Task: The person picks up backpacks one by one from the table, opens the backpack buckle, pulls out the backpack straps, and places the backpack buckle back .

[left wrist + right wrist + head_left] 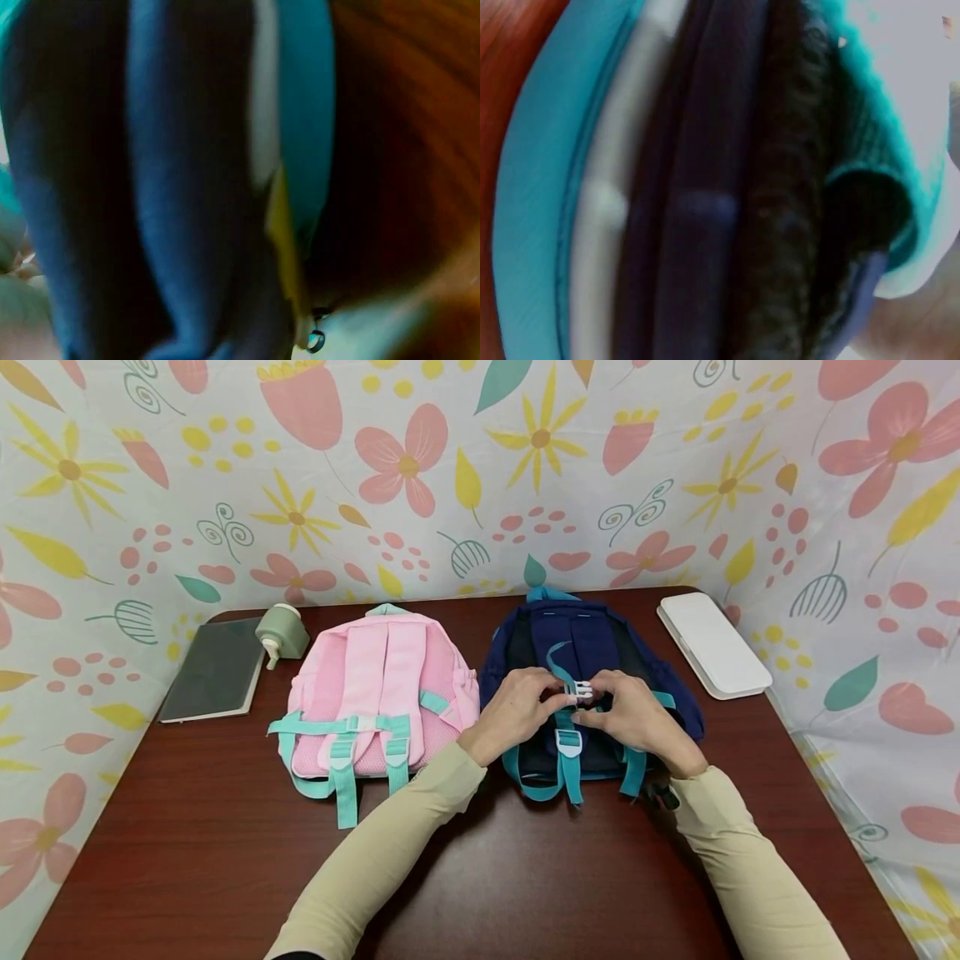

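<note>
A navy backpack [585,627] lies with its shoulder straps facing up. Over its middle, my left hand [517,706] and my right hand [633,710] meet at a small white buckle [581,691] on a teal strap [558,660]. The left fingers and thumb pinch the buckle's left side, where the strap's loose end curls upward. On the other side, my right thumb and fingers pinch its right end. A white strap adjuster [568,742] sits just below. Both wrist views are blurred close-ups of the backpack's side, navy fabric [195,187] and teal trim [540,195]; neither shows the fingers.
Left of the navy backpack lies a pink backpack [382,668] with mint straps, its strap side up. Farther left are a green pump bottle [285,631] and a dark notebook [213,668]. A white case [712,643] lies at the right, near the flowered curtain [847,568].
</note>
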The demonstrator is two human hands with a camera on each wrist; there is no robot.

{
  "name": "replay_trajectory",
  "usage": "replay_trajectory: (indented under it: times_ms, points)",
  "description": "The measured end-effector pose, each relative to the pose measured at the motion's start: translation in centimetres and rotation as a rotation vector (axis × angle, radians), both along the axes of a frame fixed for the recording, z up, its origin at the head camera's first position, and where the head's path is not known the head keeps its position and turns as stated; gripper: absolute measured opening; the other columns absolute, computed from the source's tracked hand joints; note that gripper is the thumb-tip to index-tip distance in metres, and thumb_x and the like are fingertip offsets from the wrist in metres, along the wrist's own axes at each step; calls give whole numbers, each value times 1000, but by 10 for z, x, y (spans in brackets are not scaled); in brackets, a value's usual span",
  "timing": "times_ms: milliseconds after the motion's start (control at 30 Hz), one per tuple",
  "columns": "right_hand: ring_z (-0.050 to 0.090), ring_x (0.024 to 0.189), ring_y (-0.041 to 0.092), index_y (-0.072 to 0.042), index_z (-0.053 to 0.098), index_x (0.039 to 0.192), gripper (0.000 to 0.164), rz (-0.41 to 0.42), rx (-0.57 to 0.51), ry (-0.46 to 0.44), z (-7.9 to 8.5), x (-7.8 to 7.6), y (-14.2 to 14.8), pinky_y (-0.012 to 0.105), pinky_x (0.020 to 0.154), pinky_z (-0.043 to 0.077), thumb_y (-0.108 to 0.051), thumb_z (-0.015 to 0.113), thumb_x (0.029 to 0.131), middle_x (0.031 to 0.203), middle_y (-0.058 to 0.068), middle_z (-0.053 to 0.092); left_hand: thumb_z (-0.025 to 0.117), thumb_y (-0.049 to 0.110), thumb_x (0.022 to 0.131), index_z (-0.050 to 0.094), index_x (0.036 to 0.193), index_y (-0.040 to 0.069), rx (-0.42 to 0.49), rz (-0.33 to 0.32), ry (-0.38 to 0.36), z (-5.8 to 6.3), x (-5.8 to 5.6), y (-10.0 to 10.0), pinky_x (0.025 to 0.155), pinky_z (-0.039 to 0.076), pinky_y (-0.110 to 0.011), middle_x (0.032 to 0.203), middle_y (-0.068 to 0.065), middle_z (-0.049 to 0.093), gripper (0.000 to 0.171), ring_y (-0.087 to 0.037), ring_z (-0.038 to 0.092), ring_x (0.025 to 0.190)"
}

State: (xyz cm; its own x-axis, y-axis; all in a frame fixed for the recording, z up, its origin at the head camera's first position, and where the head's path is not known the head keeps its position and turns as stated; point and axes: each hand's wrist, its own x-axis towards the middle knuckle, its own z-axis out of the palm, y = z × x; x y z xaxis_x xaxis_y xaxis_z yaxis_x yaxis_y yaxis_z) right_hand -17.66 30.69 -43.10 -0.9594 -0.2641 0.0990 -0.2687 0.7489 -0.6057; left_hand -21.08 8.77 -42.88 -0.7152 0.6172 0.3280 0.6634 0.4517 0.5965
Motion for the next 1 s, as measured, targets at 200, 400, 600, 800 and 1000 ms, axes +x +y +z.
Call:
replay_trajectory:
  times_ms: [200, 400, 600, 800, 1000]
  points:
    - [65, 98, 27, -5, 80, 117, 25, -12, -97, 40, -1, 2, -2, 26, 80, 48, -15, 86, 95, 116, 16, 76, 76, 20, 104, 83, 106, 4, 39, 13, 12, 4, 0, -2, 73, 48, -18, 100, -11, 78, 18, -19, 69, 83]
    - [61, 88, 23, -3, 81, 110, 19, -32, -115, 50, 0, 4, -3, 23, 74, 47, -13, 86, 95, 109, 17, 76, 75, 21, 104, 81, 112, 3, 64, 23, 32, 6, 1, -3, 72, 47, -17, 101, -11, 79, 20, -19, 67, 82]
    - [60, 84, 20, -3, 79, 119, 29, -54, -106, 63, 2, 3, -4, 25, 72, 47, -15, 87, 94, 116, 18, 77, 75, 21, 105, 80, 112, 4, 74, 25, 33, 7, 1, -4, 73, 47, -18, 99, -10, 77, 19, -18, 66, 83]
    - [59, 78, 14, -2, 81, 112, 21, -65, -157, 132, 2, 1, -5, 23, 66, 47, -12, 86, 94, 110, 18, 79, 74, 20, 105, 80, 115, 3, 77, 37, 28, 7, 0, -5, 76, 49, -20, 103, -11, 79, 21, -20, 68, 86]
    - [67, 92, 26, -5, 81, 104, 17, -47, -85, 127, 3, 2, -4, 26, 74, 49, -14, 88, 93, 105, 15, 77, 75, 22, 104, 80, 121, 4, 78, 53, 11, 8, -1, -6, 82, 55, -23, 112, -11, 81, 25, -21, 72, 95]
